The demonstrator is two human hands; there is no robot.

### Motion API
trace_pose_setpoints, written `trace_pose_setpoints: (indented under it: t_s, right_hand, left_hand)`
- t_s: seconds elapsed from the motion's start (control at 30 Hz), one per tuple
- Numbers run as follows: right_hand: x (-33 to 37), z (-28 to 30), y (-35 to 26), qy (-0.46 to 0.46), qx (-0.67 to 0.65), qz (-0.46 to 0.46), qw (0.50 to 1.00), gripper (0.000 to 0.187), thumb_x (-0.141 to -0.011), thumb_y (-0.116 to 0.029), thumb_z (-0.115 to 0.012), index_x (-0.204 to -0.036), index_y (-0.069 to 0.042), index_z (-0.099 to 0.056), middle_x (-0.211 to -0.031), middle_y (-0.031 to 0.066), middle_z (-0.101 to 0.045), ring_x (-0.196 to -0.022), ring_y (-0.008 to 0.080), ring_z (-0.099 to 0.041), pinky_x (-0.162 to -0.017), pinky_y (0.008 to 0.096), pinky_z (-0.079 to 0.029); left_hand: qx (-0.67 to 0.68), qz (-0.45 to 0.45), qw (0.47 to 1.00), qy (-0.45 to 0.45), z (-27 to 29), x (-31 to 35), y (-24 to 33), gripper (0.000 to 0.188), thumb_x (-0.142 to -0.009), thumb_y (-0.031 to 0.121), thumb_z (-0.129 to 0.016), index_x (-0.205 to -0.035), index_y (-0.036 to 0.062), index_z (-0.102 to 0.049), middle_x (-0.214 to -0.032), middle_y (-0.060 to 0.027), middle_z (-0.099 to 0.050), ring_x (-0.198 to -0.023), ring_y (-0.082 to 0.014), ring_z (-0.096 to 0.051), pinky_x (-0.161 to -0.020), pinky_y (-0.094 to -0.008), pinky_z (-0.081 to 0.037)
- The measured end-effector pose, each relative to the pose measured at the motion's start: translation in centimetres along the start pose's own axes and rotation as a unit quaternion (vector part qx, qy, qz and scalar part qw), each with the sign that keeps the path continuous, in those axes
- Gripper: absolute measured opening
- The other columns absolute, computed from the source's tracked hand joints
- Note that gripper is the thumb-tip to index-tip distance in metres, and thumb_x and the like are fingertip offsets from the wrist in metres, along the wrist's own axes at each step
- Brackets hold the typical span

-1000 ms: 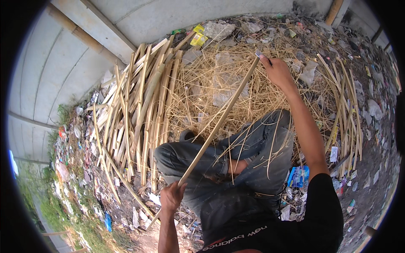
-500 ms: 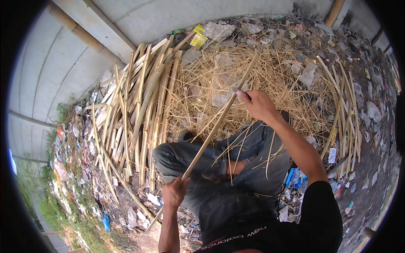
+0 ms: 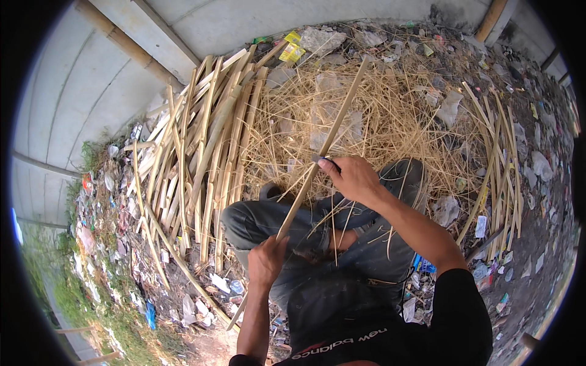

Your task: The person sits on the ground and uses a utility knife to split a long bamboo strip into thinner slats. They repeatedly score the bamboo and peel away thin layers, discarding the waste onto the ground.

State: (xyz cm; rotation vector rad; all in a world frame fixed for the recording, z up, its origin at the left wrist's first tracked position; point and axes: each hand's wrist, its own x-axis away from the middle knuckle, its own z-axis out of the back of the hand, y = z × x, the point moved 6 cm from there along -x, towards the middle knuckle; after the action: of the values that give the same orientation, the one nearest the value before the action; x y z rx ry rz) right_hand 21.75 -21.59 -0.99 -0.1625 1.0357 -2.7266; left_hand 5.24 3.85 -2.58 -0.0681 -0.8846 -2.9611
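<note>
A long split bamboo strip point(image 3: 343, 110) slants across my lap, its far end over the pile of shavings and its near end beside my left forearm. Low on the strip, my left hand point(image 3: 266, 258) is closed around it near my knee. My right hand point(image 3: 351, 175) grips a small dark-handled knife point(image 3: 329, 162), whose blade lies against the strip about midway along. Most of the blade is hidden by the strip and fingers. Thin curled shavings point(image 3: 386, 232) hang over my crossed legs.
Many bamboo strips point(image 3: 210, 140) lie stacked at the left, and a smaller bundle of thin strips point(image 3: 503, 171) lies at the right. Pale shavings point(image 3: 403, 116) cover the ground ahead. Litter surrounds me, and a concrete wall point(image 3: 256, 24) with bamboo poles stands behind.
My right hand and the knife have come down along the strip toward me. My left hand has shifted slightly right and up with the strip, which now stands steeper.
</note>
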Motion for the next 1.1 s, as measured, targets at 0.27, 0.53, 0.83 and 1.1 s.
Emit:
trace_pose_setpoints:
  t_s: [0.27, 0.53, 0.83, 1.1]
  right_hand:
    - [3.1, -4.0, -1.1, -0.045, 0.021, 0.051, 0.997, 0.061, -0.11, -0.052, -0.048, -0.085, -0.001, -0.071, -0.063, 0.0237, -0.06, -0.063, 0.0449, -0.063, -0.063, 0.0572, -0.048]
    - [-2.2, 5.4, 5.5, 0.184, -0.152, -0.096, 0.966, 0.064, -0.11, -0.051, -0.051, -0.078, 0.003, -0.061, -0.057, 0.0102, -0.041, -0.053, 0.0229, -0.038, -0.056, 0.0434, -0.035]
    - [-4.2, 8.2, 1.5, 0.126, -0.038, -0.036, 0.991, 0.064, -0.109, -0.053, -0.05, -0.078, 0.001, -0.066, -0.061, 0.0197, -0.057, -0.057, 0.0404, -0.057, -0.059, 0.0507, -0.044]
    - [-2.1, 1.3, -0.2, 0.015, 0.013, 0.061, 0.998, 0.069, -0.108, -0.059, -0.049, -0.079, 0.0, -0.068, -0.056, 0.0164, -0.052, -0.053, 0.0363, -0.053, -0.057, 0.0479, -0.043]
  left_hand:
    - [0.029, 0.043, 0.998, 0.027, 0.9, -1.9, 1.0, 0.024, -0.096, 0.024, -0.076, -0.089, 0.0018, -0.071, -0.079, -0.022, -0.069, -0.071, -0.0444, -0.068, -0.062, -0.048, -0.052]
    - [0.052, 0.004, 0.992, 0.117, 4.4, -3.6, 4.2, 0.02, -0.095, 0.02, -0.078, -0.104, 0.002, -0.077, -0.085, -0.0213, -0.073, -0.072, -0.0406, -0.071, -0.064, -0.0442, -0.055]
    - [0.036, -0.006, 0.994, 0.103, 2.5, -2.7, 3.5, 0.017, -0.095, 0.018, -0.077, -0.101, 0.0012, -0.077, -0.08, -0.0213, -0.07, -0.068, -0.0387, -0.07, -0.061, -0.0433, -0.051]
    - [0.04, -0.013, 0.995, 0.093, 2.6, -3.5, 3.7, 0.016, -0.095, 0.015, -0.077, -0.1, -0.0006, -0.076, -0.075, -0.0208, -0.067, -0.062, -0.0352, -0.067, -0.059, -0.0418, -0.048]
